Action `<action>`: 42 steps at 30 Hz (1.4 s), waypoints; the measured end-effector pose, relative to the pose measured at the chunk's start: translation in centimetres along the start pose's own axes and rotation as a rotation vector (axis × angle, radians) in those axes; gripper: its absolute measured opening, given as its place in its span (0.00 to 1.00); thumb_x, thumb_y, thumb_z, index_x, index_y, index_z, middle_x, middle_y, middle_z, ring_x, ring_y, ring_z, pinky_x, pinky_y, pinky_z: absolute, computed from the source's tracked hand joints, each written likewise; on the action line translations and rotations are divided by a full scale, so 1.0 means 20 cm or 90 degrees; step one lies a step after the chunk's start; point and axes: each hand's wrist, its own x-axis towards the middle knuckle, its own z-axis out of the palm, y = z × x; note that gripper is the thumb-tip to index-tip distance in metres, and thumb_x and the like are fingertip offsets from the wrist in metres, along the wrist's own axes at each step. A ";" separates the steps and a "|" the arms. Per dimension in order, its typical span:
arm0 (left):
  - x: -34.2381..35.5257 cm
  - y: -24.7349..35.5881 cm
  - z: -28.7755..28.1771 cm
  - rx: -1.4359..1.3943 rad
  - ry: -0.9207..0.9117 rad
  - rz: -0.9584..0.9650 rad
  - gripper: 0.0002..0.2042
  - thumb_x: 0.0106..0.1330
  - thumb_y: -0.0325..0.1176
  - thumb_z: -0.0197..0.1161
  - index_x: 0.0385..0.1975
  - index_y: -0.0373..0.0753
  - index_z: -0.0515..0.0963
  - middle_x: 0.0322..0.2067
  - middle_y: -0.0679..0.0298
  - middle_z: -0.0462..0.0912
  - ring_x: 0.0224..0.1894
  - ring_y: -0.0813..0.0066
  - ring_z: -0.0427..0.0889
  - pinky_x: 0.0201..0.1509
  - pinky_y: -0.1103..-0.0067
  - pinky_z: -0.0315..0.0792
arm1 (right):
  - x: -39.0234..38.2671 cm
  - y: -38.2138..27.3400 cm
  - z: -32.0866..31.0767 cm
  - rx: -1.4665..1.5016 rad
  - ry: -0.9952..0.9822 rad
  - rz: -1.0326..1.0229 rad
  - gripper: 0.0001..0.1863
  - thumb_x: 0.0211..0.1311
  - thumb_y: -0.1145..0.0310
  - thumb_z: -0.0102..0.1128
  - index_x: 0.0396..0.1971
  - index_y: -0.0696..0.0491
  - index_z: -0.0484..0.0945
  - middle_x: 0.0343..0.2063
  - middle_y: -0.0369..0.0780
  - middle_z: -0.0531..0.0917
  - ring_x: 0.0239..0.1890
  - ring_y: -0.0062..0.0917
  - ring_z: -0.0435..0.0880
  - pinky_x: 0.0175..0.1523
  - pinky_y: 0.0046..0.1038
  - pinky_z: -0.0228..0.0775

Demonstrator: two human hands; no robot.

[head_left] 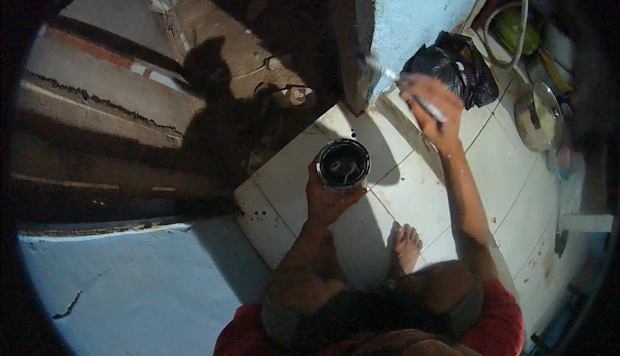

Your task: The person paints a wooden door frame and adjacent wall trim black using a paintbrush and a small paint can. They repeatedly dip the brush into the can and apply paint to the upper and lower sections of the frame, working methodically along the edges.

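My left hand point(328, 200) is closed around a small round can point(355, 185), held upright above the white tiles. Dark, glossy paint point(337, 161) shows inside it. Up and to the right, my right hand point(440, 105) grips a paintbrush point(429, 108) with a pale handle, smeared by motion. The brush's blurred front end reaches left, close to the dark edge point(363, 46) of a light blue wall point(413, 7). Whether its bristles touch that edge I cannot tell.
A black plastic bag point(452, 69) lies beside the wall, right of my right hand. Farther right are a metal pot point(538, 117) and a hose point(522, 14). Dark drops point(258, 214) spot the tiles. Left, the tiled floor ends at a shadowed edge. My bare foot point(407, 247) stands below.
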 end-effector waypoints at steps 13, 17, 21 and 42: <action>0.00 0.09 0.05 0.105 0.009 0.110 0.53 0.49 0.41 0.92 0.72 0.37 0.60 0.63 0.51 0.81 0.65 0.58 0.83 0.72 0.63 0.76 | 0.43 0.00 -0.18 -0.079 0.058 -0.088 0.17 0.57 0.82 0.70 0.47 0.54 0.90 0.45 0.43 0.93 0.48 0.38 0.93 0.56 0.33 0.84; 0.01 0.08 0.05 0.063 0.018 0.072 0.54 0.47 0.41 0.92 0.72 0.36 0.60 0.63 0.51 0.81 0.65 0.58 0.83 0.72 0.63 0.76 | 0.33 -0.01 -0.13 -0.063 0.081 -0.117 0.19 0.56 0.82 0.68 0.48 0.52 0.91 0.49 0.42 0.92 0.48 0.38 0.93 0.55 0.34 0.85; 0.02 0.07 0.05 0.004 0.015 0.025 0.54 0.46 0.40 0.92 0.71 0.35 0.61 0.62 0.50 0.81 0.64 0.57 0.84 0.71 0.63 0.77 | -0.08 0.09 0.07 -0.056 -0.010 -0.024 0.21 0.56 0.80 0.70 0.50 0.48 0.91 0.57 0.42 0.89 0.48 0.40 0.93 0.51 0.36 0.86; -0.01 -0.02 0.04 0.039 0.011 -0.003 0.55 0.45 0.39 0.92 0.72 0.36 0.61 0.63 0.52 0.81 0.65 0.57 0.83 0.72 0.63 0.76 | -0.32 0.21 0.24 -0.080 -0.260 0.169 0.25 0.50 0.78 0.67 0.52 0.48 0.89 0.55 0.46 0.89 0.51 0.48 0.90 0.56 0.45 0.85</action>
